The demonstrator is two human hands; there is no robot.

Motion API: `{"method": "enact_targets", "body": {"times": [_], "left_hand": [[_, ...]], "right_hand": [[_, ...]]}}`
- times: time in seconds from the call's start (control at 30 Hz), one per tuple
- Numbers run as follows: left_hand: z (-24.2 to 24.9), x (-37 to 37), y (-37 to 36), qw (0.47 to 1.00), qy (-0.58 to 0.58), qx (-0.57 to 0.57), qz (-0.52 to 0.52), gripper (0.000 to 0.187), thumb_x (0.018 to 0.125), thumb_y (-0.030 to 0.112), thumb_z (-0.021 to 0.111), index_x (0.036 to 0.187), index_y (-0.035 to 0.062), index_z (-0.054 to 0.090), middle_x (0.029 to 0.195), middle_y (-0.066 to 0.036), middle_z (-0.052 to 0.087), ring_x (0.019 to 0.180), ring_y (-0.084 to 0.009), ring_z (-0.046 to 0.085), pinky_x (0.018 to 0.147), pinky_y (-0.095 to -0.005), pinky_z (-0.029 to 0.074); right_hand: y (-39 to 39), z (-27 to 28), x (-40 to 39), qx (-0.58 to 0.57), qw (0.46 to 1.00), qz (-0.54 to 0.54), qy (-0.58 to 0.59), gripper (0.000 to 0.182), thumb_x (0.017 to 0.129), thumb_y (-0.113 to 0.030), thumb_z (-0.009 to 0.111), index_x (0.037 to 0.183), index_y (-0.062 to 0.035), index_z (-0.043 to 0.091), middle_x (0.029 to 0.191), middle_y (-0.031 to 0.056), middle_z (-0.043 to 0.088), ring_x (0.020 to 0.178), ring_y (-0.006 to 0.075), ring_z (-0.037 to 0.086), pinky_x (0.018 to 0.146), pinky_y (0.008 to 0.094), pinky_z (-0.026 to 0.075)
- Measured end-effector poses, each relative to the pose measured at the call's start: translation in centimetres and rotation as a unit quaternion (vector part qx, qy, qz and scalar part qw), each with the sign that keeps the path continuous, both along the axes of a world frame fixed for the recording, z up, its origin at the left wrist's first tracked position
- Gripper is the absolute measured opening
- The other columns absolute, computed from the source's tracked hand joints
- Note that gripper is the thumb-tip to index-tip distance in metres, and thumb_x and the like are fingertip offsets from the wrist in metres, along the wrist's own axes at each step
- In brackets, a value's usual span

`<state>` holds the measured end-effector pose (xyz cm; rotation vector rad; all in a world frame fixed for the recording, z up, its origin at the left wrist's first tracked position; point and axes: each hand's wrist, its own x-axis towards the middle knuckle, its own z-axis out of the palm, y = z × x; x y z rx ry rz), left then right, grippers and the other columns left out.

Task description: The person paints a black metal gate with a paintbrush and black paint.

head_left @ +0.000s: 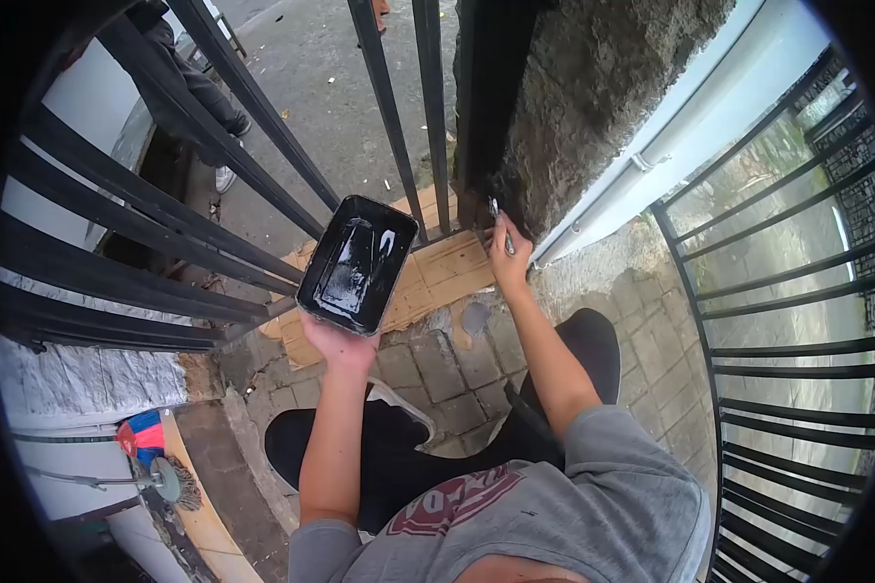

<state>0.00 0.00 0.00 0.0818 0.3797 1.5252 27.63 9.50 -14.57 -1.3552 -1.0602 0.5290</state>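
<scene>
A black tray point(357, 262) with wet black paint inside rests on my left hand point(338, 342), which holds it from below near its lower end. My right hand point(508, 255) is closed around the handle of a paintbrush point(495, 210), its tip close to the foot of a dark metal post point(494, 97) beside the rough wall. The brush's bristles are hard to make out against the dark surface. Under the tray and the fence bars, a flattened piece of cardboard point(447, 272) lies on the paving.
Black fence bars point(253, 87) stand in front and at the left, with a person's legs point(199, 92) beyond them. At right are a white pipe point(651, 155) and a curved black railing point(787, 352). A round brush point(173, 483) lies at lower left.
</scene>
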Motion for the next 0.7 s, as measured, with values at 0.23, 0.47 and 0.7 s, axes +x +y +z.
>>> {"method": "enact_targets", "body": {"times": [0.23,0.47,0.7], "left_hand": [[0.2,1.2,-0.3,1.0,0.016,-0.006,-0.022,0.073,0.096,0.058,0.048,0.149,0.0084,0.053,0.149,-0.018,0.057,0.132,-0.0432,0.059,0.101,-0.0629,0.055],[0.3,2.9,-2.4,0.999,0.014,-0.046,-0.019,0.076,0.097,0.062,0.045,0.152,0.0098,0.05,0.15,-0.016,0.056,0.132,-0.0407,0.06,0.101,-0.0627,0.054],[-0.9,3.1,-4.9,0.997,0.022,-0.066,-0.021,0.075,0.1,0.061,0.039,0.153,0.0097,0.049,0.15,-0.015,0.056,0.134,-0.0373,0.058,0.106,-0.0598,0.052]], "right_hand": [[-2.3,8.0,0.2,0.068,0.998,0.013,0.004,0.029,0.105,-0.017,0.064,0.121,0.0059,0.072,0.08,0.0118,0.076,0.065,0.011,0.067,0.063,0.0274,0.054],[-9.8,20.8,1.9,0.206,0.944,0.244,-0.082,0.019,0.097,-0.006,0.066,0.11,0.0047,0.075,0.074,0.0093,0.074,0.055,0.0138,0.065,0.054,0.0266,0.054],[-10.4,23.1,-1.4,0.243,0.876,0.346,-0.23,0.011,0.084,-0.002,0.074,0.093,0.0052,0.075,0.067,0.0129,0.069,0.054,0.0264,0.067,0.053,0.032,0.053]]}}
